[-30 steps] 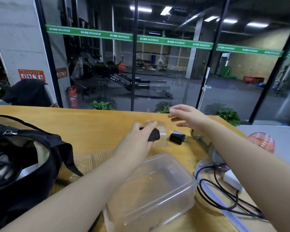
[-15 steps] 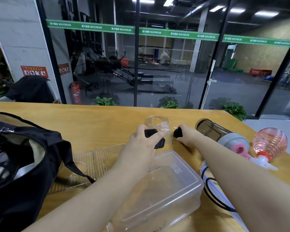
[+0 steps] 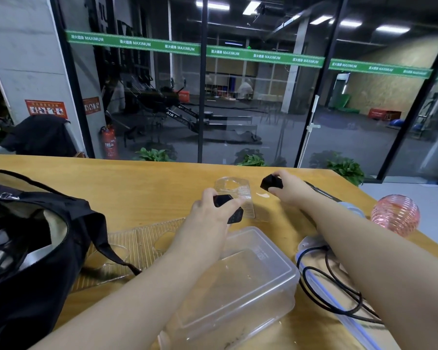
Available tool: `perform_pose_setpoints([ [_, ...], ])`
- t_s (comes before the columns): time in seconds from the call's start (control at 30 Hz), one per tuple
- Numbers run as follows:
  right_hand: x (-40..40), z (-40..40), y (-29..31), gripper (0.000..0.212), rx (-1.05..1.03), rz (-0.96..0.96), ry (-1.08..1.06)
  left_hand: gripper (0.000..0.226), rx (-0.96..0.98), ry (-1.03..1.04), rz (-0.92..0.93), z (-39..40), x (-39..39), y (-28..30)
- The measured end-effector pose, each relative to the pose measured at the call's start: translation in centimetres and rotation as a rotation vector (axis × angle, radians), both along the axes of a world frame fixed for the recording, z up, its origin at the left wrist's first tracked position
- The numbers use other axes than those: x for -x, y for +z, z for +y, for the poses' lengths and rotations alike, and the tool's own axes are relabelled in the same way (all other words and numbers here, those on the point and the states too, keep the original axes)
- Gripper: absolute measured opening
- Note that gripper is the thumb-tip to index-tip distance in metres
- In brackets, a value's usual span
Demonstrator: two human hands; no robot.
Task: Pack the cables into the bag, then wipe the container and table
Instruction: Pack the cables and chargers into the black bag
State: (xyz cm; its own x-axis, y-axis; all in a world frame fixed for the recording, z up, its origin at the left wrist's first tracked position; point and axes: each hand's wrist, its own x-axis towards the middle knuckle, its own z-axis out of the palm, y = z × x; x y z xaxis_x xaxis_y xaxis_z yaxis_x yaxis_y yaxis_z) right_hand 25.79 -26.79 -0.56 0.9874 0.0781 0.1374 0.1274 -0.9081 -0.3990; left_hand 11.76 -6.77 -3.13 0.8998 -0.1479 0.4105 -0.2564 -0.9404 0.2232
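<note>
Now | L grip (image 3: pixel 208 210) clamps flat blk adapter (image 3: pixel 234 213) | R grip (image 3: pixel 286 189) clamps blocky blk charger (image 3: pixel 269 184)

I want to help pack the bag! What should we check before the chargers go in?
1. Left hand holds its black charger firmly: ok, fingers curl round it.
2. Right hand has the other black charger: ok, pinched and off the table.
3. Black bag is open: ok, the mouth gapes toward the hands.
4. Room left inside the bag: cannot tell, the inside is dark.
5. Way to the bag is free: ok, only flat clear plastic sheets lie between.
6. All cables gathered: not ok, a black cable lies beside the clear container.
</note>
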Motion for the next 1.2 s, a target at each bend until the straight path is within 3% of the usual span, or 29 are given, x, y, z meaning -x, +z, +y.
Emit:
perform_pose_setpoints([
  [0.57, 5.1, 1.1, 3.2, 0.056, -0.196, -0.048, 0.13, 0.059, 0.222, -0.015, -0.073, 2.5, 0.2, 2.4],
  [0.87, 8.4, 5.4, 3.4, 0.059, -0.3, -0.037, 0.25, 0.058, 0.2, 0.012, -0.149, 7.1, 3.6, 3.5],
  [1.2, 12.0, 12.6, 3.4, 0.056, -0.479, -0.011, 0.408, 0.054, 0.121, 0.201, -0.246, 15.7, 9.9, 5.2],
])
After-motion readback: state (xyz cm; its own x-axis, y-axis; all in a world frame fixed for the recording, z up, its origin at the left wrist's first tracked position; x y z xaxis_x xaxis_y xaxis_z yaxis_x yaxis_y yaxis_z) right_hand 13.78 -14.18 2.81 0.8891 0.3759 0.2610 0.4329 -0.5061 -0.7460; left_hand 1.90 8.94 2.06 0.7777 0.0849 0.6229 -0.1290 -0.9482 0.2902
